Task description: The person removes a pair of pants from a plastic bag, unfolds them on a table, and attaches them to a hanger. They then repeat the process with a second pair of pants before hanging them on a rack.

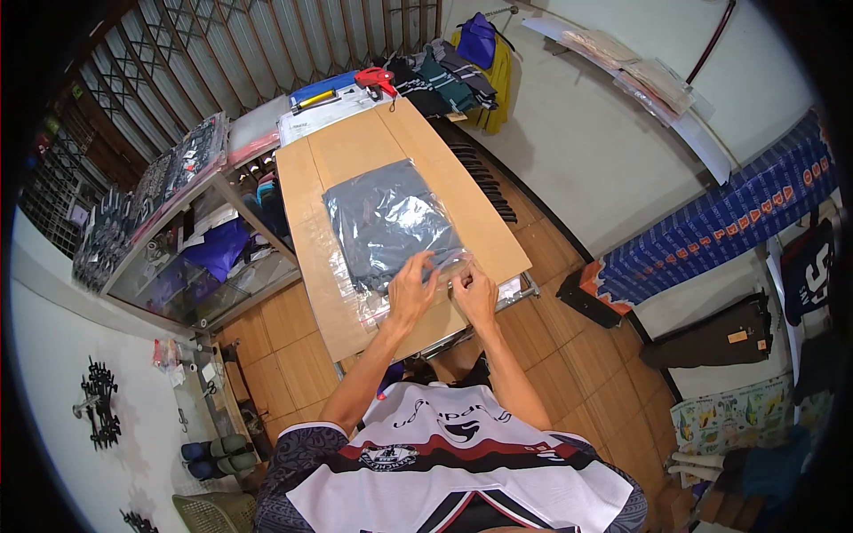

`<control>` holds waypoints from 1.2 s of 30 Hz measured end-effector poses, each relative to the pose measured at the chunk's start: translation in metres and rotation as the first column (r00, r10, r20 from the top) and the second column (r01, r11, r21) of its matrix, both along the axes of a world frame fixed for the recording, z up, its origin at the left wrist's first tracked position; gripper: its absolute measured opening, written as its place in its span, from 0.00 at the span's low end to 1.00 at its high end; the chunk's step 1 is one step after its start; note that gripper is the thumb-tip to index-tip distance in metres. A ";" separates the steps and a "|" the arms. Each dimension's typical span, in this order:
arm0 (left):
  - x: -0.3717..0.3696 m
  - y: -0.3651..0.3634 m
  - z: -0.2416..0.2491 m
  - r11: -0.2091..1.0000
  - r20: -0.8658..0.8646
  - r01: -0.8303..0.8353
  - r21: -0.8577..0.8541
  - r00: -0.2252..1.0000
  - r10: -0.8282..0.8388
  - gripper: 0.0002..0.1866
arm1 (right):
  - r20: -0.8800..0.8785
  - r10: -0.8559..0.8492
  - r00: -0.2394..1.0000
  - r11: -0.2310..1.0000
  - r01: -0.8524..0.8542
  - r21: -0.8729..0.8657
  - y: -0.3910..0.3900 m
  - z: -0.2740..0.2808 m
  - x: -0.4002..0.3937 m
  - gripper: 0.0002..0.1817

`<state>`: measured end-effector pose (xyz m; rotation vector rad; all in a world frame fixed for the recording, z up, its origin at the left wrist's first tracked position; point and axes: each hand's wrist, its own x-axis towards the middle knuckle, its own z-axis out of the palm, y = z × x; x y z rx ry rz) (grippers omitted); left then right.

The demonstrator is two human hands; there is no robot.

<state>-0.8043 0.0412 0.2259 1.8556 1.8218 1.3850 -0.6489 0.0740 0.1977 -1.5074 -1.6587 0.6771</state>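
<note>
A folded dark grey garment [378, 209] lies inside a clear plastic bag [366, 306] on the cardboard-topped table. Light glares off the film over the cloth. My left hand [410, 291] rests at the near edge of the bag, its fingers stretched out and a little apart. Just to its right, my right hand [476, 293] is closed, with the fingertips pinching the bag's near right corner. The bag's near left part lies flat on the cardboard, with a reddish strip along its end.
The cardboard sheet [311, 169] covers the table. At its far end are a red tape dispenser [377, 82], a yellow-handled tool [314, 100] and papers. A glass display case [209, 253] stands left, a blue box [711, 222] right. Clothes hang at the back.
</note>
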 end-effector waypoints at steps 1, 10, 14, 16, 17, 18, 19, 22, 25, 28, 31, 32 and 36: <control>0.001 -0.009 -0.004 0.999 -0.027 0.015 -0.029 1.000 -0.016 0.20 | 0.014 0.013 1.000 1.000 -0.013 -0.012 -0.002 0.005 -0.001 0.12; -0.033 -0.018 0.007 0.992 0.013 -0.125 -0.027 0.992 0.126 0.15 | 0.104 0.015 0.994 0.999 -0.012 -0.035 -0.011 0.006 -0.008 0.11; -0.042 -0.020 0.046 0.980 0.026 -0.149 -0.133 0.988 0.154 0.14 | 0.108 -0.009 0.994 1.000 0.010 -0.009 -0.015 0.007 -0.013 0.11; -0.042 -0.026 0.027 0.990 -0.011 -0.106 -0.087 0.994 0.106 0.17 | 0.113 -0.009 0.994 1.000 0.007 0.018 -0.016 0.007 -0.015 0.12; -0.040 -0.031 0.014 0.991 -0.023 -0.095 -0.100 0.995 0.093 0.18 | 0.127 0.004 0.992 0.999 -0.009 0.039 -0.018 0.008 -0.016 0.12; -0.039 -0.036 0.002 0.990 -0.035 -0.081 -0.112 0.996 0.078 0.18 | 0.140 0.015 0.990 0.998 -0.024 0.060 -0.019 0.009 -0.018 0.12; -0.038 -0.044 -0.005 0.995 -0.099 -0.075 -0.060 0.993 0.069 0.20 | 0.152 0.025 0.988 0.996 -0.038 0.080 -0.021 0.009 -0.019 0.12; -0.041 -0.060 -0.021 0.984 -0.159 -0.079 -0.162 0.986 0.053 0.18 | 0.148 0.064 0.987 0.984 -0.087 0.155 -0.023 -0.003 -0.020 0.12; -0.047 -0.063 -0.018 0.960 -0.026 -0.096 -0.263 0.995 0.092 0.18 | 0.143 0.071 0.987 0.977 -0.098 0.189 -0.023 -0.011 -0.021 0.11; -0.064 -0.048 -0.007 0.989 -0.005 -0.121 -0.084 0.993 0.121 0.17 | 0.149 0.068 0.986 0.977 -0.096 0.189 -0.023 -0.012 -0.021 0.11; -0.080 -0.031 0.038 0.985 0.018 -0.173 0.020 0.985 0.173 0.14 | 0.183 0.063 0.981 0.976 -0.099 0.193 -0.025 -0.012 -0.021 0.08; -0.087 -0.026 0.050 0.982 0.022 -0.179 0.061 0.984 0.178 0.13 | 0.173 0.070 0.982 0.979 -0.101 0.177 -0.026 -0.010 -0.020 0.08; -0.115 -0.008 0.095 0.963 -0.001 -0.190 0.189 0.981 0.194 0.12 | 0.148 0.071 0.986 0.980 -0.096 0.175 -0.027 -0.011 -0.019 0.09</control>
